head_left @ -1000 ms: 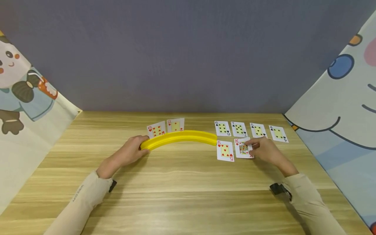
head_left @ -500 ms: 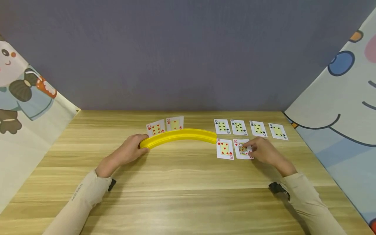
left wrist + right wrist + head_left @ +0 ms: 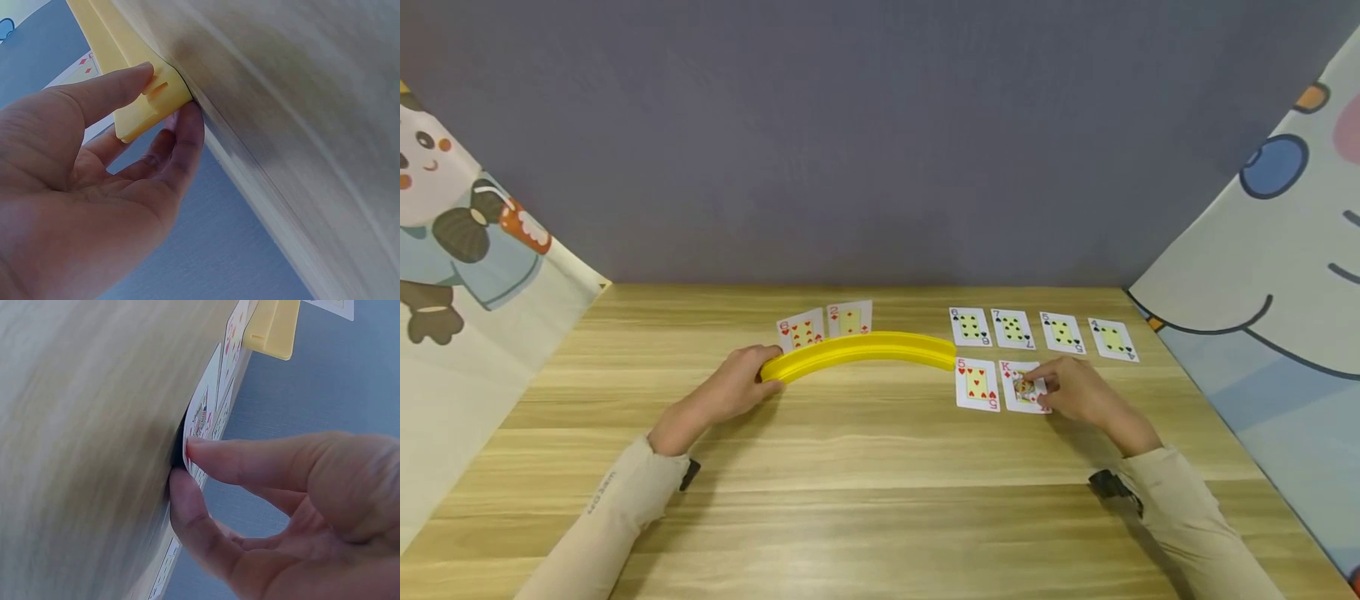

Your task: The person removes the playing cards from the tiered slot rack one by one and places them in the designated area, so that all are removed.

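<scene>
My left hand (image 3: pixel 733 385) grips the left end of a curved yellow playing card holder (image 3: pixel 865 346); in the left wrist view, thumb and fingers close around the holder's end (image 3: pixel 165 94). Two cards stand in it, a six of hearts (image 3: pixel 801 330) and a two of diamonds (image 3: pixel 849 318). At the right, my right hand (image 3: pixel 1078 392) pinches the right edge of a king of diamonds (image 3: pixel 1017 377). The right wrist view shows this king (image 3: pixel 201 415) bent up at the edge between thumb and finger. Beside it lies a five of hearts (image 3: pixel 977 385).
Behind the king, a row of black cards lies flat: a six (image 3: pixel 970 327), a seven (image 3: pixel 1012 329), a five (image 3: pixel 1063 333) and a four (image 3: pixel 1113 340). A grey wall (image 3: pixel 880 150) rises at the back of the wooden table (image 3: pixel 865 500). Cartoon-printed panels flank both sides.
The king of diamonds has shifted slightly toward the front beside the five of hearts, with the right hand on it. The left hand and card holder have stayed in place.
</scene>
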The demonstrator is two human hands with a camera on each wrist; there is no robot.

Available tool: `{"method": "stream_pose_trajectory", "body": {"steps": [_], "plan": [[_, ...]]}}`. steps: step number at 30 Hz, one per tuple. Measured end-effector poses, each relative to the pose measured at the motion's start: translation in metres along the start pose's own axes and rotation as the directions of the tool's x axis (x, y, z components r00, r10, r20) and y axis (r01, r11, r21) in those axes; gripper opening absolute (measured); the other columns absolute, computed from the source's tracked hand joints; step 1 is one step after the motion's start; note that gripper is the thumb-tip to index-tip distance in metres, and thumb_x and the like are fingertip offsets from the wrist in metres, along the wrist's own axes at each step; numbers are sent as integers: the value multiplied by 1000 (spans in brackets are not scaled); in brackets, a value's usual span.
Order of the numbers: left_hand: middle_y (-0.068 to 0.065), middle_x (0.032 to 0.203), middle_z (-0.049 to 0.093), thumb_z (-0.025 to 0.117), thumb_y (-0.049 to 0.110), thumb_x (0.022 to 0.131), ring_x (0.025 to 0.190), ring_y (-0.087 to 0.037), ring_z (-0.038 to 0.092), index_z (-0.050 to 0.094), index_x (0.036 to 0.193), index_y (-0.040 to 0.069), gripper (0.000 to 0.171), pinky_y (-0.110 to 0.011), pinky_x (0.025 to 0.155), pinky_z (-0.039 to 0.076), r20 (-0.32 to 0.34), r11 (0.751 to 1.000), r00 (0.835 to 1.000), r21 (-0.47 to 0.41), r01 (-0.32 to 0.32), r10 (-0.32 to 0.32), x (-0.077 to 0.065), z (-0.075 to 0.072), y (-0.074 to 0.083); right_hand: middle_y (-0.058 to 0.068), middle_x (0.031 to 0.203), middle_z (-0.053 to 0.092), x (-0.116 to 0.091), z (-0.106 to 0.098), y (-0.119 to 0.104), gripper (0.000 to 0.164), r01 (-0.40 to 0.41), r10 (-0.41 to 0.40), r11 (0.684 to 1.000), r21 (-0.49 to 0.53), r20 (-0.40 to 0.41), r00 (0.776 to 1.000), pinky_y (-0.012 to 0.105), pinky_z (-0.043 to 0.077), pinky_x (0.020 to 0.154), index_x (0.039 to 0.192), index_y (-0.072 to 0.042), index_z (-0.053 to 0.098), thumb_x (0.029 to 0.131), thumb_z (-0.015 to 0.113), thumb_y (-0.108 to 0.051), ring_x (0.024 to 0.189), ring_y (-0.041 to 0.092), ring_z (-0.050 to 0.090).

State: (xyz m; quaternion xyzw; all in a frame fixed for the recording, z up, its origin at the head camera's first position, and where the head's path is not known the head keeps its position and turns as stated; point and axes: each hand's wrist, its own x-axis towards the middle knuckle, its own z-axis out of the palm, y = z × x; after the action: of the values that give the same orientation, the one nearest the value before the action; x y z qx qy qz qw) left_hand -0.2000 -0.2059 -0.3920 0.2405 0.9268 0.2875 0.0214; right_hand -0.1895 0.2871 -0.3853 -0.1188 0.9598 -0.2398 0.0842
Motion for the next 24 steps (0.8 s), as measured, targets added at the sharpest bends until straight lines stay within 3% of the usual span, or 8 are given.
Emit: {"method": "stream_pose_trajectory", "body": {"steps": [14,20,24], "plan": [[-5,81,57,74,4,88,71,-17,49,64,102,0,17,-31,63,42,2,1000,1000,-6,3,-3,2,1,-3,27,108,64,0,2,-6,40,-28,28,998,-51,-2,1000,37,50,66,119,5,68,79,74,3,90,33,60],[-5,82,57,74,4,88,71,-18,49,64,102,0,18,-32,63,42,2,1000,1000,-5,-2,2,2,1,-4,25,104,63,1,2,-9,36,-22,21,997,-74,-6,1000,39,49,67,116,2,69,80,75,2,89,34,59],[-5,81,57,73,4,88,72,-17,48,64,103,0,18,-32,63,41,3,1000,1000,-14,-10,10,2,1,-3,23,102,65,1,2,-16,31,40,-47,992,-117,-54,997,40,49,66,112,1,68,82,75,-3,85,31,61]]}}
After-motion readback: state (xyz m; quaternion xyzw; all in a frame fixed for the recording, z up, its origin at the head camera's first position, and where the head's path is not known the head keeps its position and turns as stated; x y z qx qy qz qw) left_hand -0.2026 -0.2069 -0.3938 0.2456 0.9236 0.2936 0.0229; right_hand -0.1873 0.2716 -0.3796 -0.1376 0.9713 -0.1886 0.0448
